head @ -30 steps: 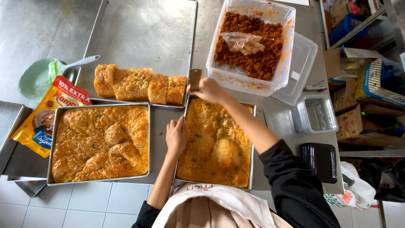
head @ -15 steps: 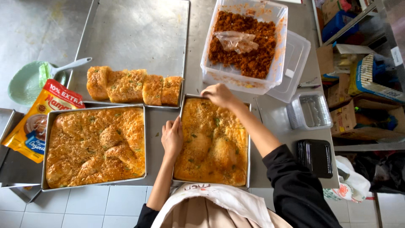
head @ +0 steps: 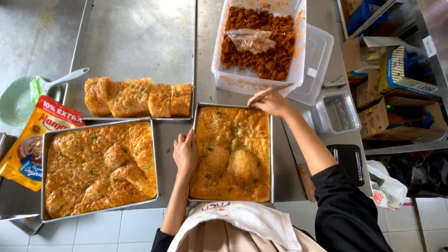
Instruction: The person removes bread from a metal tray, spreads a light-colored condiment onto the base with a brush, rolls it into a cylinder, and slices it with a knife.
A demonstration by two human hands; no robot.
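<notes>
The left hand [head: 185, 151] lies flat, fingers pressed together, on the left rim of a square metal pan [head: 272, 154] that stands on the steel counter [head: 179, 130] right in front of the person. The pan is full of golden baked bread [head: 232, 154] with small green herb flecks, in one uncut sheet. The right hand [head: 271, 101] is at the far right corner of this pan, its fingers pinching a thin flat tool [head: 274, 88] whose blade points away toward the plastic tub; I cannot tell exactly what kind of tool it is.

Just beside the pan, on the left, stands a second metal pan [head: 43, 177] with the same kind of bread [head: 100, 168], also whole. Beyond it, on a large flat tray [head: 135, 37], lies a row of four cut bread pieces [head: 137, 97], touching one another. Beyond the right hand stands a clear plastic tub [head: 219, 70] with brown shredded filling [head: 266, 42] and a crumpled plastic bag [head: 252, 39] on top of it. The tub's lid [head: 319, 60] lies partly under it on the right side. Near the lid is a small clear container [head: 335, 112], and closer to the person a black tray [head: 349, 163]. At the far left are a green bowl [head: 16, 100] with a pale spoon [head: 65, 78] and a red and yellow packet [head: 30, 140].
</notes>
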